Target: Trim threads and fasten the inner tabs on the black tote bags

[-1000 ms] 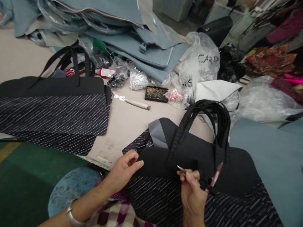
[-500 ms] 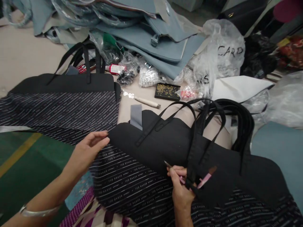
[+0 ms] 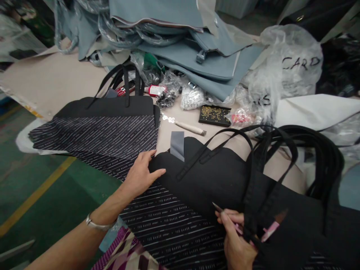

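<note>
Head view: black bag panel (image 3: 215, 180) lies across the worktop's (image 3: 165, 138) near edge, left hand (image 3: 140, 174) spread at its left end, right hand (image 3: 236, 238) clasping a pink tool (image 3: 270, 230); panel probably light, striped cloth (image 3: 174, 225) limp, stiffer black border the better hold.

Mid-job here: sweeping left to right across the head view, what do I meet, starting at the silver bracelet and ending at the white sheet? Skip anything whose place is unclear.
Silver bracelet → left hand → grey patch → right hand → white sheet.
</note>
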Available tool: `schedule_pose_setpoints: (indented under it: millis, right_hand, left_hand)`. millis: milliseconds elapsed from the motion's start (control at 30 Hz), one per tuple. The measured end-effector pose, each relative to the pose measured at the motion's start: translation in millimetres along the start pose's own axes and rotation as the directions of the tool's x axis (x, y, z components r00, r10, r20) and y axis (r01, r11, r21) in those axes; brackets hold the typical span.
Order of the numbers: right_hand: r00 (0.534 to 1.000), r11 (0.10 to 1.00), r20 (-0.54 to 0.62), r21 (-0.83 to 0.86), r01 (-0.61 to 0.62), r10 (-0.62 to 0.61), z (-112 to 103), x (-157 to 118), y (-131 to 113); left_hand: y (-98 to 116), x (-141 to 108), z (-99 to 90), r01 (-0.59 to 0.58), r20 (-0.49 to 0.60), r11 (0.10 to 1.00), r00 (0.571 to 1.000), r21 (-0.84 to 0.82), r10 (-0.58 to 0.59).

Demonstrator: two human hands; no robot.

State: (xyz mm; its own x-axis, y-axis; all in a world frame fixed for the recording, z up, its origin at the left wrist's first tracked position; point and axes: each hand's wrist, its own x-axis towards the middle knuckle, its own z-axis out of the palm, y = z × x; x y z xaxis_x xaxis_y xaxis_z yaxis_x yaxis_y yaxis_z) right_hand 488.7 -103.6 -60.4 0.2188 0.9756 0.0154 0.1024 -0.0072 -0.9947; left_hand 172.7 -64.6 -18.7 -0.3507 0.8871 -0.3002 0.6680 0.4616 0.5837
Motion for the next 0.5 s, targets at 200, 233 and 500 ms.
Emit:
schedule_pose_setpoints:
  millis: [200, 233, 500]
  right_hand:
    - [1.000, 1.000, -0.031, -0.026, 0.002, -0.003, 1.1, 0.4, 3.3]
    - [0.999, 1.000, -0.041, -0.030, -0.001, 0.000, 1.5, 0.3, 3.9]
    - [0.999, 0.999, -0.045, -0.051, 0.003, -0.005, 2.5, -0.1, 3.3]
  left_hand:
    - [-2.4, 6.9, -21.8, 0.148, 0.027, 0.976, 0.989, -0.158, -0.146]
    - [-3.1, 4.6, -28.7, 0.192, 0.081, 0.944, 0.981, -0.270, -0.176]
    - [-41.7, -66.9, -41.2, 0.702, 0.699, 0.184, 0.709, -0.688, -0.093]
